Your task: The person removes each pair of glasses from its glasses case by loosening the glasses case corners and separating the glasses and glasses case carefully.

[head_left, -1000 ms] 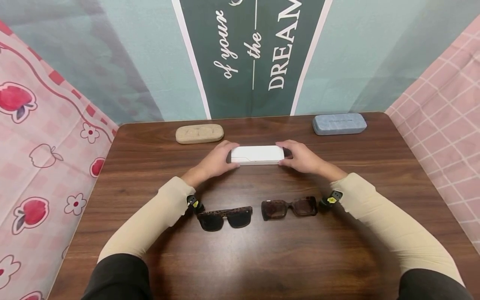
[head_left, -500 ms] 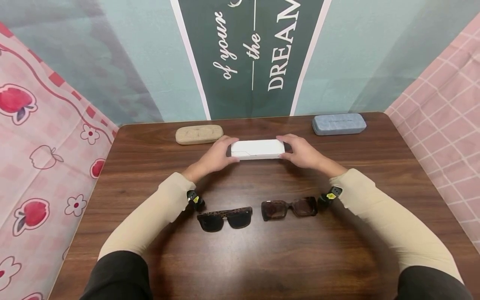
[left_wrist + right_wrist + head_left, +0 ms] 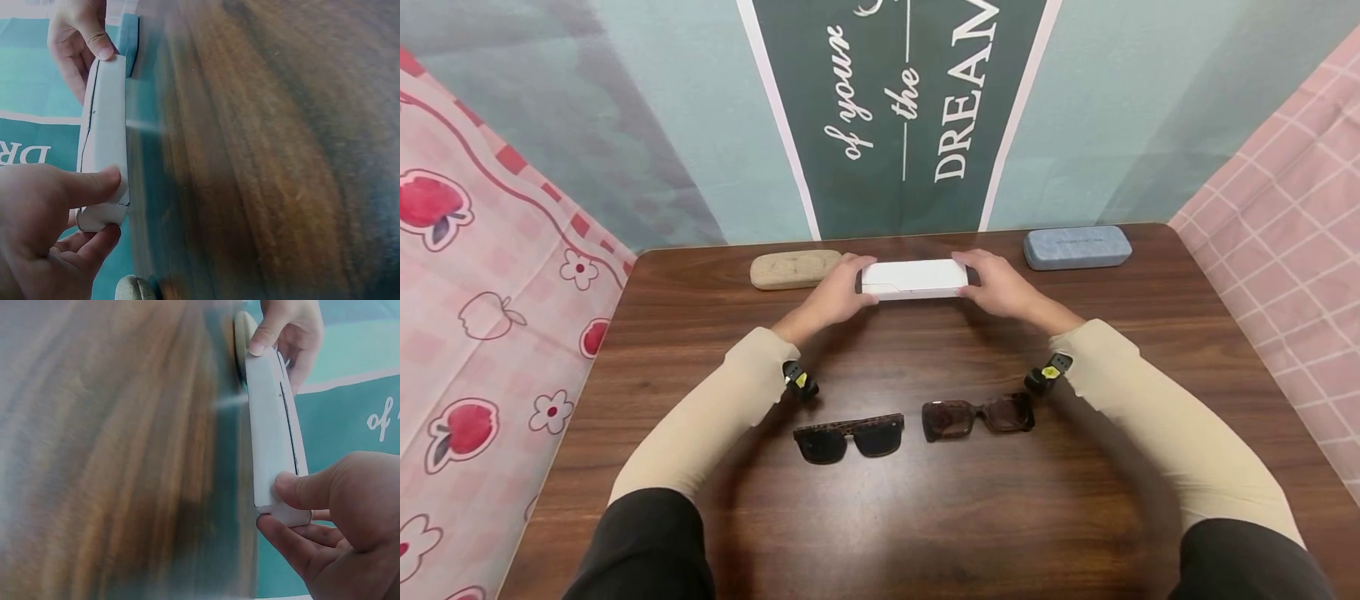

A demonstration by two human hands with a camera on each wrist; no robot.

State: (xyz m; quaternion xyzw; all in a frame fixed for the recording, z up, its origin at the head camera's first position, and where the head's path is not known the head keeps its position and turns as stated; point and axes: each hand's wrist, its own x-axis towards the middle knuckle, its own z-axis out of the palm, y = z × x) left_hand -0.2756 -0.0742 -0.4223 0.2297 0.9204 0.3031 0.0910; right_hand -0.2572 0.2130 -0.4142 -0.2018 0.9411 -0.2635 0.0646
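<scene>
A white glasses case [image 3: 914, 279], its lid down, is held lengthwise between both hands near the back of the table. My left hand [image 3: 837, 292] grips its left end, thumb on the near side and fingers round the end. At the other end my right hand [image 3: 1000, 285] grips it the same way. Both wrist views show the white case from its near side, with a thin seam along the lid. A beige glasses case [image 3: 793, 270] lies just behind my left hand, partly covered by it. Toward the back right lies a blue glasses case [image 3: 1077, 248].
Nearer to me on the wooden table [image 3: 910, 525] lie dark sunglasses [image 3: 850, 438] and, to their right, brown tortoiseshell sunglasses [image 3: 977, 417]. A printed cloth backdrop [image 3: 662, 108] rises behind the table's back edge. Pink cloths hang at both sides.
Both hands have moved the white case away from me, toward the back edge, level with the beige case. The sunglasses and the other two cases have stayed put.
</scene>
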